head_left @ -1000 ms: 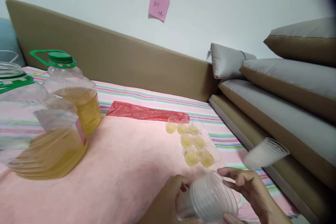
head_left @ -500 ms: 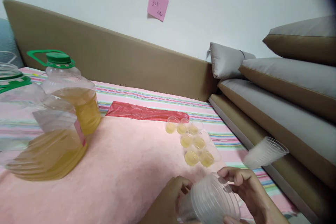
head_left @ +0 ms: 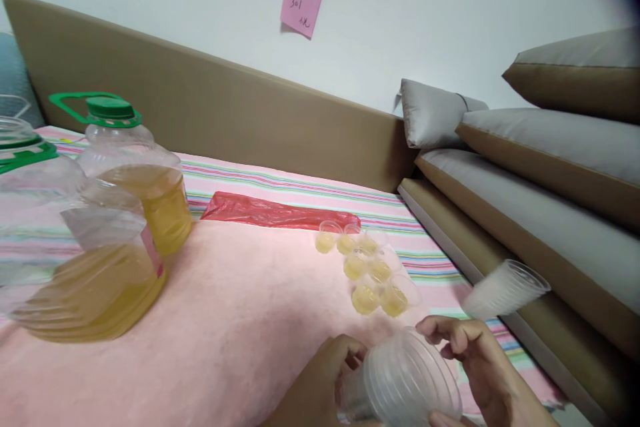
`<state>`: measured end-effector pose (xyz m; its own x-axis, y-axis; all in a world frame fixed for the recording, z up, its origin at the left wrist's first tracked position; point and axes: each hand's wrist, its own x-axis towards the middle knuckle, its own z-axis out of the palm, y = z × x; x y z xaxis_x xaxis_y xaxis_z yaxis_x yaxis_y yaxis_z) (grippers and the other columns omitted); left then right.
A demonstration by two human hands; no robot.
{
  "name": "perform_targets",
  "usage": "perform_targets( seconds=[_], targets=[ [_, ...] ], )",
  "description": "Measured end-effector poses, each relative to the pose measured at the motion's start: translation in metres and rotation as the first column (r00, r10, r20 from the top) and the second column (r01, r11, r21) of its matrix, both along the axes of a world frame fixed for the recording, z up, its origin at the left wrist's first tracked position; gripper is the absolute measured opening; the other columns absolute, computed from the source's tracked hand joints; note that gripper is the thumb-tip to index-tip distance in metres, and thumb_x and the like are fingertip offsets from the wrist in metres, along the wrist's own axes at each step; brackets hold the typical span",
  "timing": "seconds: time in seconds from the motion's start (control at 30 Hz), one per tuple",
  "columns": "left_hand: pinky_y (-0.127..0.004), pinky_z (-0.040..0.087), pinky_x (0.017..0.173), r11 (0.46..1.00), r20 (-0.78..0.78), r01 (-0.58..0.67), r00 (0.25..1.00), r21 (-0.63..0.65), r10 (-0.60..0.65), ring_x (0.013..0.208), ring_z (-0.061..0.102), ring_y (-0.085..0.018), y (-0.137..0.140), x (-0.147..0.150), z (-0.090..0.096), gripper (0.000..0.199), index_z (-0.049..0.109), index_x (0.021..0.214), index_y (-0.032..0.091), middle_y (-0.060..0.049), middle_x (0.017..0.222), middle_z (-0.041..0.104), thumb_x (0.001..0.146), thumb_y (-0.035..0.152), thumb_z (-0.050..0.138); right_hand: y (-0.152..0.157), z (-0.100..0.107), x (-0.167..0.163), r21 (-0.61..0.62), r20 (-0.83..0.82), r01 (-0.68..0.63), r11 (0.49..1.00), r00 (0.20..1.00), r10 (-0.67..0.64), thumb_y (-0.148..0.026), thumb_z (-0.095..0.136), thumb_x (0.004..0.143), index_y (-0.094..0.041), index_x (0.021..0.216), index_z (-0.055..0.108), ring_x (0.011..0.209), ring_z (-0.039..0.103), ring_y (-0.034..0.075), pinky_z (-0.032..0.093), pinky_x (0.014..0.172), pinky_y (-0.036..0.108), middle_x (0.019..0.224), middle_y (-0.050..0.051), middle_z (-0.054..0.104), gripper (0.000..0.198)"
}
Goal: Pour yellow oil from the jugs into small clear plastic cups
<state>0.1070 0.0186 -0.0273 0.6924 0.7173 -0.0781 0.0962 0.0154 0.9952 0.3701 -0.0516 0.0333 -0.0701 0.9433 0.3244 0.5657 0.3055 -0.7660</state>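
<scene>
A nested stack of clear plastic cups lies tilted on its side between my hands, rims to the right. My left hand is wrapped round the base end of the stack. At the rim end, my right hand has its fingertips at the edge of the outermost cup, thumb low and fingers curled above. Beyond them stand several clear cups holding a little yellow liquid, grouped on the pink cloth.
Two big plastic jugs of yellow liquid, an uncapped jug and a green-capped jug, stand left. A red plastic bag lies behind. Another cup stack leans at right, near piled grey cushions.
The rim end of the cup stack has shifted very slightly to the right, with my right fingers at it. My left hand keeps its hold.
</scene>
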Motion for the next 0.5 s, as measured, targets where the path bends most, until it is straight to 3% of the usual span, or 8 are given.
perform_targets(
  seconds=[0.3,0.5],
  targets=[
    [-0.037,0.050,0.084,1.000,0.010,0.022,1.000,-0.019,-0.022,0.094,0.059,-0.024,0.0036,0.0014,-0.0046,0.068,0.064,0.116,0.029,-0.004,0.107,0.064,0.067,0.071,0.085,0.0056,0.0003,-0.0024,0.014,0.014,-0.013,1.000,1.000,0.013,-0.037,0.083,0.082,-0.035,0.111,0.045,0.105,0.065,0.022,0.057,0.088,0.030,0.119,0.004,0.064,0.047],
    [-0.037,0.053,0.084,0.999,-0.017,0.032,0.999,0.003,-0.032,0.095,0.062,-0.023,0.0038,0.0014,-0.0014,0.055,0.064,0.116,0.023,-0.005,0.108,0.065,0.083,0.065,0.078,0.0000,-0.0001,0.0041,-0.058,0.029,-0.032,0.998,0.999,0.034,-0.039,0.082,0.086,-0.035,0.111,0.041,0.103,0.067,0.022,0.058,0.084,0.029,0.120,0.004,0.064,0.049]
  ],
)
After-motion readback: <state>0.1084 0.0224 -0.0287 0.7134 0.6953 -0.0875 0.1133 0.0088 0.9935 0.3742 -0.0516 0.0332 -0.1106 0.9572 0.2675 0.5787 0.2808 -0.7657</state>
